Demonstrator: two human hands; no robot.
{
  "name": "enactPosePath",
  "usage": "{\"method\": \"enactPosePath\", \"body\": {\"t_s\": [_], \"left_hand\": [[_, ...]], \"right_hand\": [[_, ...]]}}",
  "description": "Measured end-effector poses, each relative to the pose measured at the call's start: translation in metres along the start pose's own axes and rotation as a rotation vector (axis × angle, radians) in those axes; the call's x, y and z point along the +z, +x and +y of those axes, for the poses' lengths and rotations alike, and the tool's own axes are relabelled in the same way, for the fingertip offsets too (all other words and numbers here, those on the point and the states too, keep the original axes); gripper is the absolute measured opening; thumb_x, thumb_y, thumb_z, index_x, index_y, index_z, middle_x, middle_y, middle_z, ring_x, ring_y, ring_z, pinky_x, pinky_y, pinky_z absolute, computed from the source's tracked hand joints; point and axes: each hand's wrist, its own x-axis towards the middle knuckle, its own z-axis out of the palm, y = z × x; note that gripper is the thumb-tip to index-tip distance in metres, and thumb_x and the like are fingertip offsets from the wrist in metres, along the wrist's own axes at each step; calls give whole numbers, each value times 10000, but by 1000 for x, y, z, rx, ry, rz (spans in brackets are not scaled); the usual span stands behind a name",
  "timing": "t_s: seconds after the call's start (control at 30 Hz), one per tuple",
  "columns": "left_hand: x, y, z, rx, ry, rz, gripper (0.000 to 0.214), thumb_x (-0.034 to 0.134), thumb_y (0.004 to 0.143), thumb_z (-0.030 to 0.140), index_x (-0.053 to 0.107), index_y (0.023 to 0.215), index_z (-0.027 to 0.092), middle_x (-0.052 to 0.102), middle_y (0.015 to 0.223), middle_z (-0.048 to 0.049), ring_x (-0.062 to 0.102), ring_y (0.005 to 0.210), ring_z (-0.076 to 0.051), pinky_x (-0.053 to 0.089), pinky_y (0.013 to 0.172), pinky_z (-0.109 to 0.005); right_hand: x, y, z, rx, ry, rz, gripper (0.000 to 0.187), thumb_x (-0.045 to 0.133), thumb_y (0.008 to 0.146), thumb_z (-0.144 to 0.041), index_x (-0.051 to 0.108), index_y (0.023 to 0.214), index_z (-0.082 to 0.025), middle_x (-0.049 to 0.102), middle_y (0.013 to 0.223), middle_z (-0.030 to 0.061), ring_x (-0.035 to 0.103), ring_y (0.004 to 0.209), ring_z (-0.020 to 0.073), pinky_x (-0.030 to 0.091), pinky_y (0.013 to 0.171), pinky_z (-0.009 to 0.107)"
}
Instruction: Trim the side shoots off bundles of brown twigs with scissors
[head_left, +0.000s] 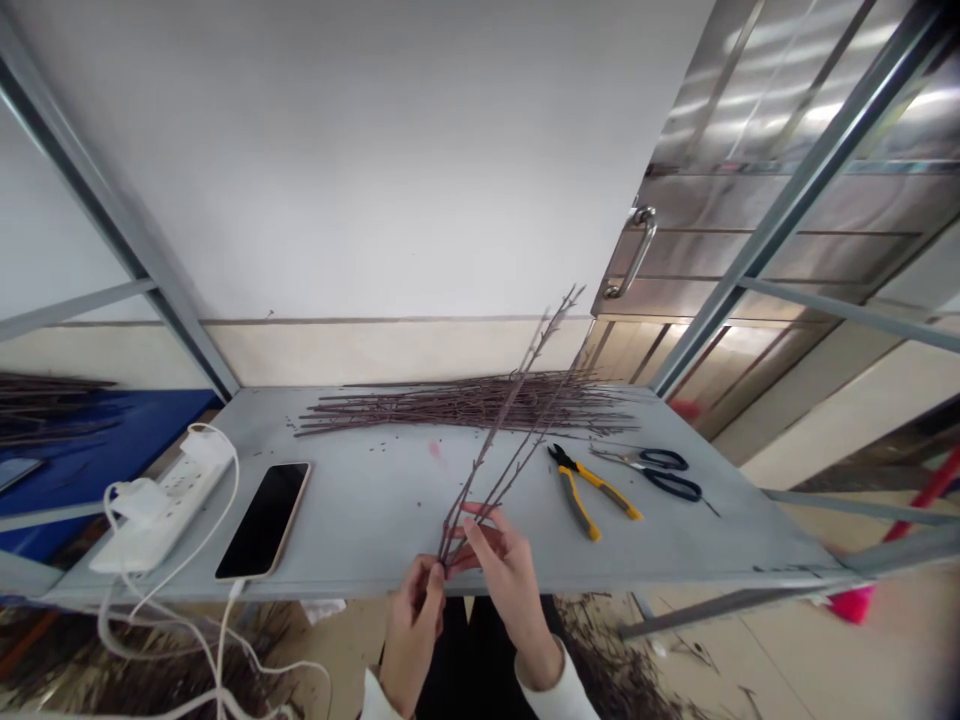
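Note:
Several thin brown twigs [480,460] rise from my hands and lean up and to the right across the table. Near the table's front edge, my left hand [416,615] pinches their lower ends between thumb and fingers. My right hand [504,565] is just above and to the right, its thumb and fingers closed around the twigs a little higher up. Behind them a long pile of similar twigs [420,408] lies along the back of the table. Pliers with yellow-and-grey handles [596,490] rest open to the right of my hands, beside scissors with dark handles [664,472].
A phone [264,522] on a cable and a white power strip [161,510] with plugs occupy the table's left. Metal frame posts [795,205] stand at both sides. More twigs [45,400] lie on a blue surface [142,430] at far left. Cut bits litter the floor.

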Motion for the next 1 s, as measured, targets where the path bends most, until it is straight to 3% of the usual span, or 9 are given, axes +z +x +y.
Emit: {"method": "enactPosePath", "body": {"t_s": [0.13,0.27,0.4,0.47,0.7,1.0], "left_hand": [[8,4,3,-107,-82,95,546,521,626,737,378,592,212,213,439,127,179,365,-39,154,329,-163],[5,5,8,-153,-97,83,588,566,536,762,362,568,211,223,424,130,175,356,-29,137,324,-159],[-2,7,10,-144,0,-4,545,526,622,733,407,580,203,243,398,127,182,329,-32,137,317,-168],[-4,8,9,-104,58,-27,526,473,687,714,428,582,201,248,367,125,183,306,-38,138,313,-179],[-5,6,-2,22,174,155,502,429,760,666,430,559,206,308,368,97,289,317,-70,219,341,-201],[-12,2,-12,-1,193,285,520,400,765,675,461,549,206,310,367,84,299,337,-93,245,359,-214]], "right_hand": [[8,-2,6,-28,24,120,342,606,753,-490,497,894,-198,683,704,23,630,508,152,548,516,286],[11,4,13,-110,81,133,312,634,750,-436,462,880,-210,683,751,21,661,654,163,553,634,292],[10,9,10,-87,66,23,379,642,752,-410,480,1016,-192,687,783,22,666,727,168,546,674,288],[9,10,7,-69,11,-18,343,624,764,-424,518,978,-177,686,743,20,663,705,168,546,653,282],[18,6,20,-32,29,10,321,590,779,-464,466,917,-203,686,815,47,665,656,179,561,626,324],[38,-5,33,34,112,87,379,554,764,-557,421,906,-232,685,871,59,675,661,187,547,568,303]]}}
